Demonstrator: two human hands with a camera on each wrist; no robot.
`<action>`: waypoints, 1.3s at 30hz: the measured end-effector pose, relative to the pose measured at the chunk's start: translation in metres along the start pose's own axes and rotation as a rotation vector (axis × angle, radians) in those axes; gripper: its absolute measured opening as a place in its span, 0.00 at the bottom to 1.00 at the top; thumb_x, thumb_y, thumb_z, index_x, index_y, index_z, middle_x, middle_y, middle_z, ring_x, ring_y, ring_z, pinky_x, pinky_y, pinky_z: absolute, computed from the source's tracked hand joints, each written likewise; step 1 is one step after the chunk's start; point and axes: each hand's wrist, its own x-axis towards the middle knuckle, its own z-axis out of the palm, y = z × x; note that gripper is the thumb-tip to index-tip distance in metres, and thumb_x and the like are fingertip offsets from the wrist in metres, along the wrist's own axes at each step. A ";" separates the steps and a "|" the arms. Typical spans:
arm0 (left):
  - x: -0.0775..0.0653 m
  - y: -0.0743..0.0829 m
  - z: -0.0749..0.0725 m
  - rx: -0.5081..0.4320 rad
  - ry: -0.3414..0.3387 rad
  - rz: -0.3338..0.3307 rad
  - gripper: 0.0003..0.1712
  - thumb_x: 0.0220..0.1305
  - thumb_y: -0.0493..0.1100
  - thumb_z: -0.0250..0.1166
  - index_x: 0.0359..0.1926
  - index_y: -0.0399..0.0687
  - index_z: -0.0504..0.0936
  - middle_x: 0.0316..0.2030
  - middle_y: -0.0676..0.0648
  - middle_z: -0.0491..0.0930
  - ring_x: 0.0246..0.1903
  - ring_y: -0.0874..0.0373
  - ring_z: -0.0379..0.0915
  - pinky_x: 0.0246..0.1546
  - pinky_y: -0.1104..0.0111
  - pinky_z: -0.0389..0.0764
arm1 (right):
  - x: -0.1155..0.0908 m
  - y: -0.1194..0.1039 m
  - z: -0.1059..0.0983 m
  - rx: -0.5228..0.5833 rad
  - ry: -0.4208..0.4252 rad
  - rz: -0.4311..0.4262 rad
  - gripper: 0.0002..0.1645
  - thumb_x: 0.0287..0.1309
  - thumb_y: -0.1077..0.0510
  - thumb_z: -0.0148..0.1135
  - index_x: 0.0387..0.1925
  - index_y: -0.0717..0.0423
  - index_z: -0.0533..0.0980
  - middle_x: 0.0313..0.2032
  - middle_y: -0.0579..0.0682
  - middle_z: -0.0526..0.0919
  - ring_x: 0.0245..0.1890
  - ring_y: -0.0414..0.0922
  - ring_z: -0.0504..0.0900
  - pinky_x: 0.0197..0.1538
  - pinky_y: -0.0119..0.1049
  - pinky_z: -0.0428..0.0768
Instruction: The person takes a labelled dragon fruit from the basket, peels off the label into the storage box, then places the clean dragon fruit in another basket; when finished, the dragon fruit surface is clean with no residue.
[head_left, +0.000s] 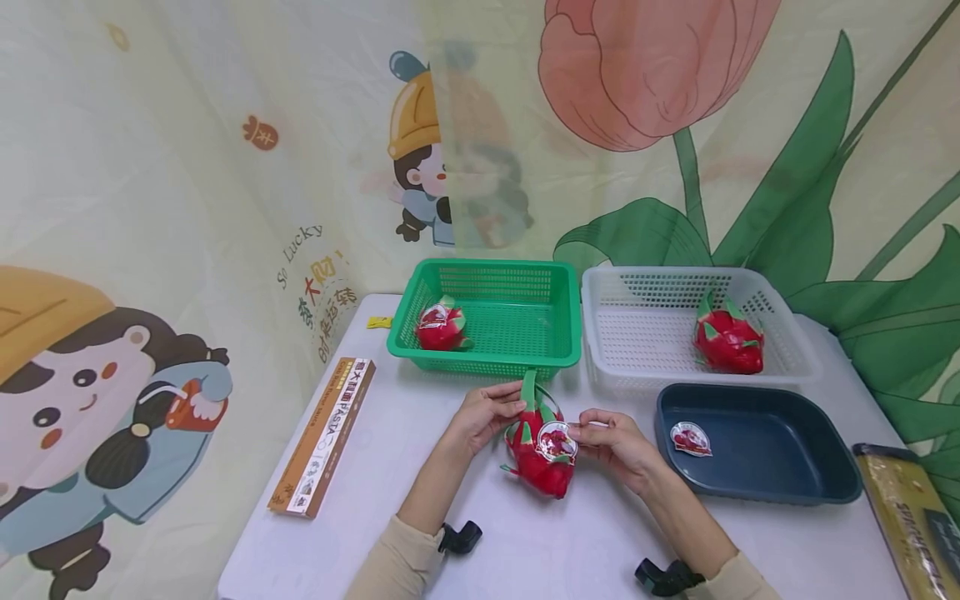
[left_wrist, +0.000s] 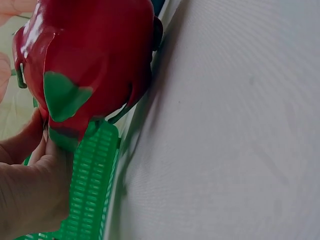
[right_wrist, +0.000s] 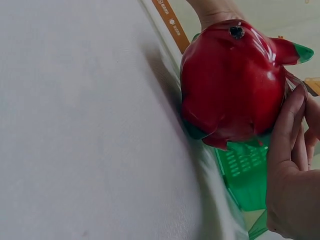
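Over the table, my left hand (head_left: 487,417) grips a red dragon fruit (head_left: 542,471) near its green leafy top. The fruit's rounded bottom points towards me, and its dark end spot shows in the right wrist view. A round picture sticker (head_left: 557,442) is on the fruit's upper right side. My right hand (head_left: 618,450) pinches the sticker's right edge between thumb and fingers. In the left wrist view, the left hand (left_wrist: 35,175) holds the fruit (left_wrist: 100,55) by its leafy end. The right wrist view has the right hand's fingertips (right_wrist: 299,95) close against the fruit (right_wrist: 232,85).
Behind stand a green basket (head_left: 487,363) with a stickered dragon fruit (head_left: 441,327), and a white basket (head_left: 622,379) with another dragon fruit (head_left: 731,340). A dark blue tub (head_left: 772,467) at right holds a loose sticker (head_left: 690,439). A pasta box (head_left: 322,437) lies left, a spaghetti pack (head_left: 907,517) right.
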 end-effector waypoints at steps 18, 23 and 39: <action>0.000 0.000 -0.001 -0.028 0.025 -0.006 0.27 0.66 0.22 0.62 0.66 0.30 0.77 0.54 0.37 0.86 0.41 0.58 0.87 0.46 0.68 0.88 | -0.009 -0.020 -0.016 0.062 0.046 -0.011 0.13 0.71 0.70 0.58 0.54 0.65 0.79 0.41 0.50 0.89 0.39 0.40 0.88 0.47 0.33 0.89; -0.002 0.001 -0.001 -0.022 0.032 -0.011 0.27 0.66 0.23 0.63 0.66 0.32 0.78 0.55 0.37 0.86 0.43 0.58 0.87 0.48 0.67 0.88 | -0.015 -0.032 -0.016 -0.018 0.074 -0.018 0.20 0.69 0.66 0.65 0.59 0.69 0.79 0.42 0.49 0.90 0.39 0.41 0.89 0.49 0.34 0.88; -0.002 0.001 -0.003 -0.005 0.011 -0.016 0.25 0.68 0.25 0.64 0.65 0.33 0.79 0.56 0.38 0.85 0.47 0.57 0.86 0.52 0.65 0.87 | -0.039 -0.081 -0.045 -0.151 0.116 -0.041 0.11 0.72 0.61 0.64 0.49 0.50 0.89 0.46 0.46 0.90 0.43 0.43 0.89 0.54 0.36 0.86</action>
